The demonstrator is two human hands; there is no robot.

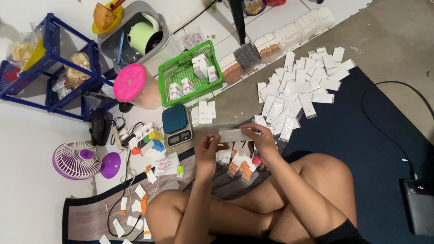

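Note:
Both my hands hold a small flat clear plastic packet (231, 134) above the floor in front of my crossed legs. My left hand (207, 149) pinches its left end and my right hand (260, 138) pinches its right end. Beneath my hands lies a loose heap of small white and orange packets (239, 163). A spread of many white sealed packets (296, 90) covers the floor just beyond my right hand. A small digital scale (176, 125) with a dark blue top sits left of the held packet.
A green basket (181, 68) with small white boxes stands behind the scale, beside a pink-lidded jar (132, 83). Rows of packets (294, 29) line the far floor. A purple fan (79, 159), a blue rack (49, 58), cables and a black device (419, 205) sit around.

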